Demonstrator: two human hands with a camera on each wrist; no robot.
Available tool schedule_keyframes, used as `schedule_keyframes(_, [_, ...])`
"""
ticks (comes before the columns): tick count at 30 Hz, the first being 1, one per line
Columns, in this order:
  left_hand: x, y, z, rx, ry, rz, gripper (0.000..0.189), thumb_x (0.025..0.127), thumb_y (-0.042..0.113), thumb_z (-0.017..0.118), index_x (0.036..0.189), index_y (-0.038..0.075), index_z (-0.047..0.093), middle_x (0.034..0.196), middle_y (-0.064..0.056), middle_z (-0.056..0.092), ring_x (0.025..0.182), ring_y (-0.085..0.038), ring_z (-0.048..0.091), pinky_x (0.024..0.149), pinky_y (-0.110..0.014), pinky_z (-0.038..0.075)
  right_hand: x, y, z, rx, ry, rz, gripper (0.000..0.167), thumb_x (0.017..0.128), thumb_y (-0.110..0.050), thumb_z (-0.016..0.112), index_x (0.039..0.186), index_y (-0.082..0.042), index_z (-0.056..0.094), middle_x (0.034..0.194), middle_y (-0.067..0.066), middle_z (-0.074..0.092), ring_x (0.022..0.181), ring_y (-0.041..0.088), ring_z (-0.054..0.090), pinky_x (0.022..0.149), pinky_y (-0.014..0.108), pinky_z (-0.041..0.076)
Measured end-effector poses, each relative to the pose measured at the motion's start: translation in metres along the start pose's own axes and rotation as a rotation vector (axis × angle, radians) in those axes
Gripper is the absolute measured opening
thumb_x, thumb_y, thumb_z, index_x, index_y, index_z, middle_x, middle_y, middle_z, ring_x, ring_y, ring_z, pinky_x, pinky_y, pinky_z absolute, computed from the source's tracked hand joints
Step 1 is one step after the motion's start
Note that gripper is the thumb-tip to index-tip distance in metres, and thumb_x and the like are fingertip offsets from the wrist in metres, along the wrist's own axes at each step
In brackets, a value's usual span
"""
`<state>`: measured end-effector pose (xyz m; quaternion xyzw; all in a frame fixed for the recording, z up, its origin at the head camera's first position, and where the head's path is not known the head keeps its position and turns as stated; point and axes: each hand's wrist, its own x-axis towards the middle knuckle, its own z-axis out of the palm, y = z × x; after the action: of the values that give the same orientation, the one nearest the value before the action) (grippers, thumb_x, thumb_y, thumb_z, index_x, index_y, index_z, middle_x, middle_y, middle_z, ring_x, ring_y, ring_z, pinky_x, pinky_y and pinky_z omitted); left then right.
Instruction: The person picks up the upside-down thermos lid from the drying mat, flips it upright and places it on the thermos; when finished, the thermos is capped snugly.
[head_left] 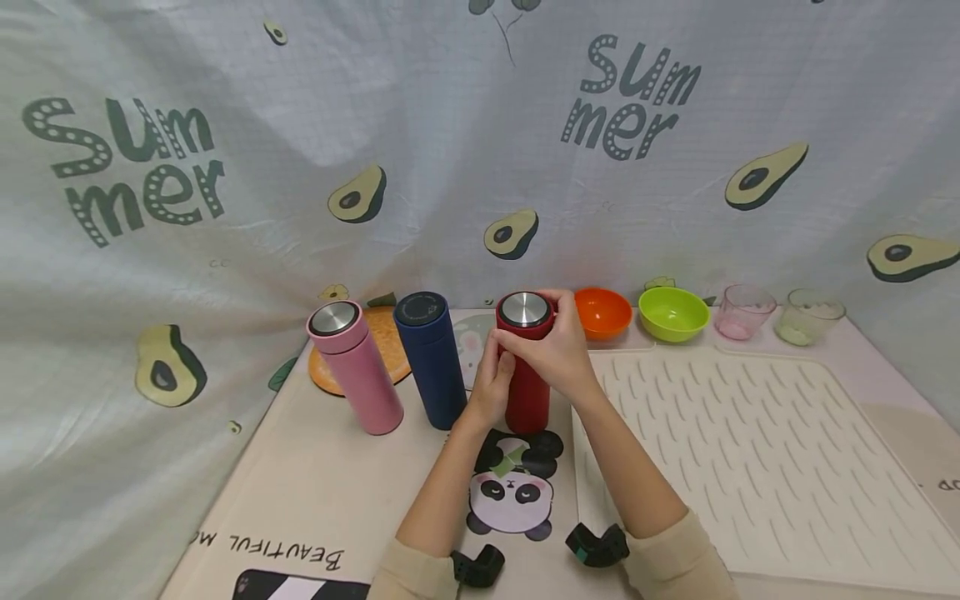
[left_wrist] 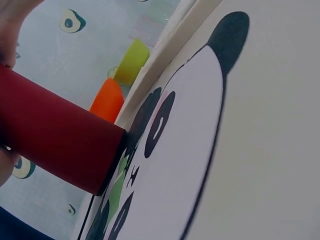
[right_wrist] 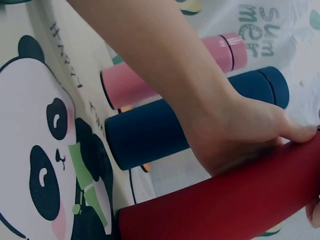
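A red thermos [head_left: 528,404] with a steel-topped lid stands upright on the table, its base at the panda print. My left hand [head_left: 493,385] grips its body from the left, below the lid. From the right, my right hand [head_left: 561,350] holds the top, fingers and thumb around the lid's rim. The right wrist view shows the left hand [right_wrist: 235,132] against the red body [right_wrist: 215,212]. To the left stand a blue thermos [head_left: 433,367] with a dark lid and a pink thermos [head_left: 362,375] with a steel-topped lid.
Behind the pink thermos lies a round orange mat [head_left: 321,375]. An orange bowl [head_left: 603,315], a green bowl [head_left: 673,315], a pink glass [head_left: 742,312] and a clear glass [head_left: 808,317] line the back right. A cream ridged mat [head_left: 735,450] covers the right side.
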<state>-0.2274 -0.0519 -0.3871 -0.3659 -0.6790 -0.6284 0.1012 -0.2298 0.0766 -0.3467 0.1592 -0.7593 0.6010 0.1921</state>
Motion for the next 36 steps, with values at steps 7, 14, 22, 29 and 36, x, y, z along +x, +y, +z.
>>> schedule_keyframes(7, [-0.001, -0.001, 0.002, -0.012, 0.003, -0.016, 0.083, 0.09, 0.059, 0.024, 0.135, -0.009, 0.014, 0.124, -0.03, 0.038, 0.109, -0.041, 0.044, 0.088, -0.046, 0.043, 0.001, 0.005, -0.013, 0.154, -0.107, 0.04, 0.064, 0.078, -0.007, 0.072, 0.133, -0.006, 0.04, 0.124, 0.011, 0.049, 0.107, 0.024, 0.049, 0.085, 0.034, 0.047])
schedule_keyframes(14, [0.001, -0.003, 0.001, -0.043, 0.005, 0.0, 0.084, 0.089, 0.059, 0.025, 0.135, -0.011, 0.015, 0.12, -0.031, 0.041, 0.107, -0.041, 0.045, 0.088, -0.041, 0.044, 0.008, 0.014, -0.023, 0.373, -0.25, 0.011, 0.059, 0.081, -0.007, 0.066, 0.133, 0.001, 0.039, 0.118, 0.01, 0.052, 0.102, 0.021, 0.052, 0.086, 0.029, 0.046])
schedule_keyframes(22, [0.001, -0.002, 0.001, -0.024, 0.005, -0.006, 0.084, 0.089, 0.06, 0.025, 0.135, -0.01, 0.015, 0.124, -0.031, 0.038, 0.109, -0.041, 0.044, 0.089, -0.046, 0.043, 0.008, 0.014, -0.018, 0.315, -0.289, -0.022, 0.092, 0.072, -0.043, 0.076, 0.142, -0.011, 0.024, 0.128, 0.015, 0.041, 0.11, 0.022, 0.047, 0.09, 0.035, 0.044])
schedule_keyframes(29, [0.001, -0.001, 0.0, -0.014, -0.012, -0.038, 0.084, 0.089, 0.06, 0.024, 0.138, -0.008, 0.011, 0.128, -0.029, 0.035, 0.112, -0.04, 0.041, 0.091, -0.047, 0.041, 0.007, 0.01, -0.01, 0.176, -0.125, -0.046, 0.074, 0.073, -0.004, 0.075, 0.133, -0.007, 0.031, 0.122, 0.013, 0.045, 0.106, 0.024, 0.048, 0.087, 0.033, 0.046])
schedule_keyframes(36, [0.001, -0.003, 0.001, -0.046, -0.005, -0.014, 0.084, 0.089, 0.06, 0.025, 0.135, -0.01, 0.016, 0.118, -0.03, 0.042, 0.105, -0.037, 0.047, 0.086, -0.039, 0.044, 0.008, 0.019, -0.019, 0.367, -0.217, -0.05, 0.067, 0.079, -0.009, 0.071, 0.136, -0.006, 0.036, 0.12, 0.011, 0.049, 0.104, 0.023, 0.051, 0.086, 0.029, 0.047])
